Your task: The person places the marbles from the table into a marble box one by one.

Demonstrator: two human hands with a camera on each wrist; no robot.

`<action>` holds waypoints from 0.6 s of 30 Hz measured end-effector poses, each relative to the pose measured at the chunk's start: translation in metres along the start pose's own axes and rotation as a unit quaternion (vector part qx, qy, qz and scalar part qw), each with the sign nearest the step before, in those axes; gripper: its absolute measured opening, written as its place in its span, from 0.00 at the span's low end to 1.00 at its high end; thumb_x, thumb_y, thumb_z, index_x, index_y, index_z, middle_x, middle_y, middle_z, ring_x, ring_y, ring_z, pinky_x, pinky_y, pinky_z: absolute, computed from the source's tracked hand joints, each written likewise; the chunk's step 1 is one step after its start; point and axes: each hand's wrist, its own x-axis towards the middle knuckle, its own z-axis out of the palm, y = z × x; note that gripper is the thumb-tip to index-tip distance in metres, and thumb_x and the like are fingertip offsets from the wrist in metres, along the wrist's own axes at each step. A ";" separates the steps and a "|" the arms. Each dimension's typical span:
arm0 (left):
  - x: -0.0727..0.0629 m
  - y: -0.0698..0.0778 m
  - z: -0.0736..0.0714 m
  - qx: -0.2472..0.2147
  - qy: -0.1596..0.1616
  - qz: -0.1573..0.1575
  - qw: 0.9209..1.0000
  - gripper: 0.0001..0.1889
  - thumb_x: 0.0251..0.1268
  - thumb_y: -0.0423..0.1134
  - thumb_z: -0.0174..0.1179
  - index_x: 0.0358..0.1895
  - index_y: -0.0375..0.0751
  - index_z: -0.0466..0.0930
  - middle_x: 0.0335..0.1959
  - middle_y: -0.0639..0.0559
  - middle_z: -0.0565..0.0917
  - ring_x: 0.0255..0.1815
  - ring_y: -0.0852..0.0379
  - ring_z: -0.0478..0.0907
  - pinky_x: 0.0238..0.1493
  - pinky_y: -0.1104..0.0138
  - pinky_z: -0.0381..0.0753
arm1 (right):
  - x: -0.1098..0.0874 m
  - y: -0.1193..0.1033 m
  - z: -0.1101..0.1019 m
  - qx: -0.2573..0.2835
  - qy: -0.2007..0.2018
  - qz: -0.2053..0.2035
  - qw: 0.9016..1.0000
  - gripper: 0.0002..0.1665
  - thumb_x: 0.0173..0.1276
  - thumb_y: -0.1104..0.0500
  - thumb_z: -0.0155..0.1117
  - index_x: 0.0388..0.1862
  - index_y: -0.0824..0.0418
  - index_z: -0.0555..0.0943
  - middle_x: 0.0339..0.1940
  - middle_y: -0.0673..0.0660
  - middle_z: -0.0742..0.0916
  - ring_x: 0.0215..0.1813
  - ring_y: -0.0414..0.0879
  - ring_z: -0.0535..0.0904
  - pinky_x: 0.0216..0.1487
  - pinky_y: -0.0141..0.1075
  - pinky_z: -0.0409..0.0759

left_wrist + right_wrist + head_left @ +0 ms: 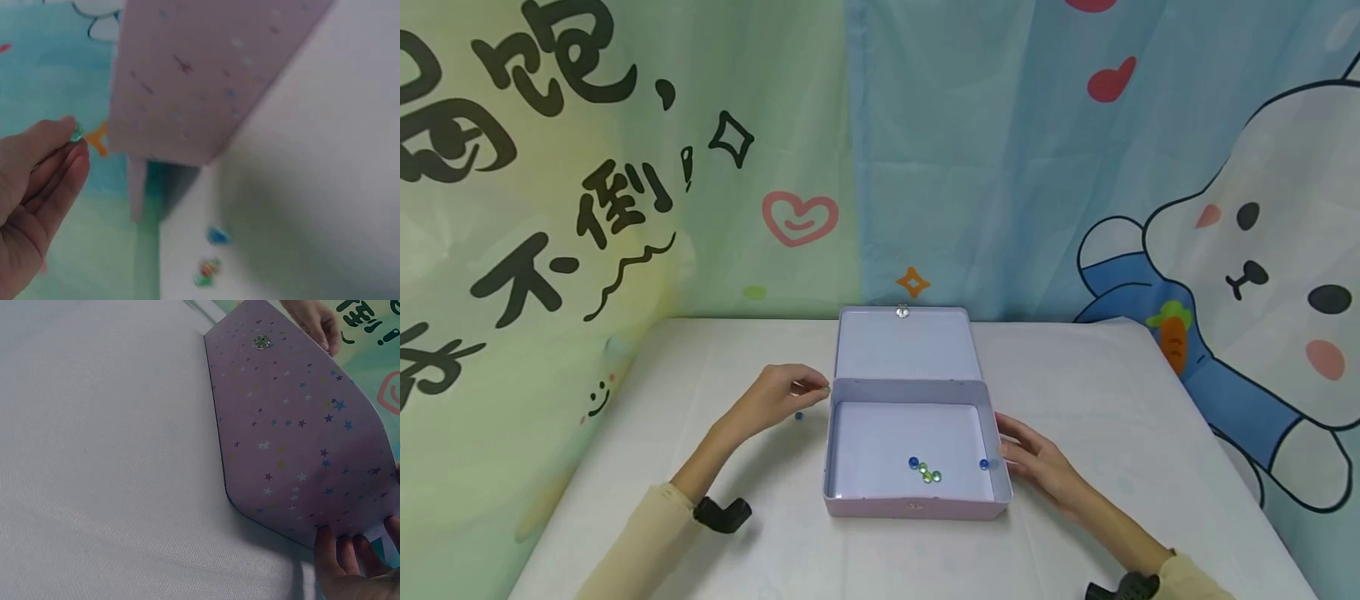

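Note:
My left hand (pixel 786 392) is beside the left wall of a lilac box (pixel 917 508), which lies with its lid (pixel 906 343) raised at the back. Its thumb and fingertips pinch a small green glass marble (pixel 76 132). On the box's right side, my right hand (pixel 1037 462) rests its fingertips (pixel 326 540) against the star-printed outer wall. Inside the box lie two blue marbles (pixel 913 462) and several yellow-green marbles (pixel 927 477).
On the white table (pixel 737 542), left of the box, lies a blue marble (pixel 217 235), with a green and orange marble (pixel 207 270) near it. A printed curtain (pixel 970 167) hangs behind the table.

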 end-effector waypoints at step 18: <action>0.097 0.065 0.025 -0.035 -0.110 0.096 0.989 0.07 0.61 0.36 0.66 0.41 0.41 0.86 0.37 0.53 0.88 0.37 0.66 0.83 0.42 0.76 0.82 | 0.001 0.002 -0.001 0.009 -0.004 -0.012 1.000 0.38 0.73 0.54 0.55 0.77 0.59 0.55 0.77 0.66 0.61 0.69 0.43 0.70 0.58 0.27 0.76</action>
